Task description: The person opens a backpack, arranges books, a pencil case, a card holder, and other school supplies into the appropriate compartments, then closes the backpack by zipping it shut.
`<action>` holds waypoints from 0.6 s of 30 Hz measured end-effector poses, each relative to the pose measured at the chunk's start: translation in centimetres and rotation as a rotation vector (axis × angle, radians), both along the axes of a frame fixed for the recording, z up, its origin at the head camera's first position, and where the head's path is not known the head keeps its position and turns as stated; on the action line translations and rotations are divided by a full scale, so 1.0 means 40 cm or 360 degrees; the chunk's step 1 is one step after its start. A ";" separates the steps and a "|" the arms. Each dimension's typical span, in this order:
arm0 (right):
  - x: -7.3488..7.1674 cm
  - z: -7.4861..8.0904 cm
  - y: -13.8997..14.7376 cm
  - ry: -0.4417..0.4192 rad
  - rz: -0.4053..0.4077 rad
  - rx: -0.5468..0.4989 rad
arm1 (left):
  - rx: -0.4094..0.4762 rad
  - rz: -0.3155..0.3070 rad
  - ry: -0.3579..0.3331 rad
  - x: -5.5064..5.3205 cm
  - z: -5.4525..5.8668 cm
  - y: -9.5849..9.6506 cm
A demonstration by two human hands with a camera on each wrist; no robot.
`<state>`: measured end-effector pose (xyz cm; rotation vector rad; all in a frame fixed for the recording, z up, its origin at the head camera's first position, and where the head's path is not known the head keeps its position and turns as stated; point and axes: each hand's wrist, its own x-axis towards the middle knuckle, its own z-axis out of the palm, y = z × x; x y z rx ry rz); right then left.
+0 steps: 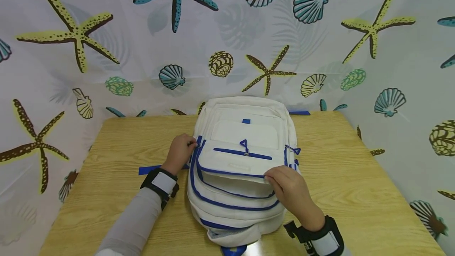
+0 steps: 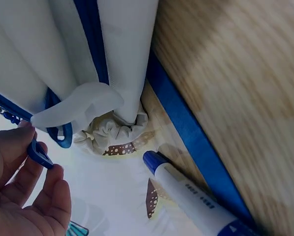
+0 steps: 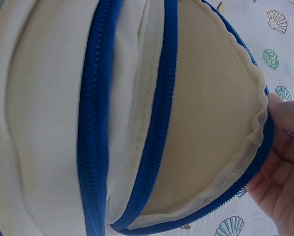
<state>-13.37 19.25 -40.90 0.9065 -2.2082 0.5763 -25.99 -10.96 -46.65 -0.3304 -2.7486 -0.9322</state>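
Note:
A white backpack [image 1: 249,131] with blue zippers lies on its back on the table, its front pocket gaping open. At its left side my left hand [image 1: 180,153] pinches a blue loop-shaped zipper pull [image 2: 40,154], seen close in the left wrist view. My right hand [image 1: 289,187] grips the blue-zippered edge of the pocket flap [image 1: 217,166] at its right corner and holds it up. In the right wrist view, the flap's cream lining [image 3: 211,108] faces the camera, and thumb and fingers hold its rim.
A wooden table [image 1: 337,161] lies under the bag, with a shell-and-starfish patterned cloth [image 1: 227,23] behind. Blue straps [image 1: 149,170] stick out from the bag. Beside a strap in the left wrist view is a white marker pen [image 2: 188,194] with a blue cap.

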 end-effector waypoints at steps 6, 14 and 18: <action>0.001 -0.001 -0.002 -0.0015 -0.0013 0.0009 | 0.0100 0.0039 -0.0024 -0.015 -0.002 0.006; 0.003 -0.005 -0.001 -0.0028 -0.0038 0.0024 | 0.0260 0.0089 -0.0139 -0.028 -0.018 -0.003; 0.001 -0.006 0.001 -0.0009 -0.0055 0.0026 | 0.0285 0.0064 -0.0243 -0.029 -0.022 -0.026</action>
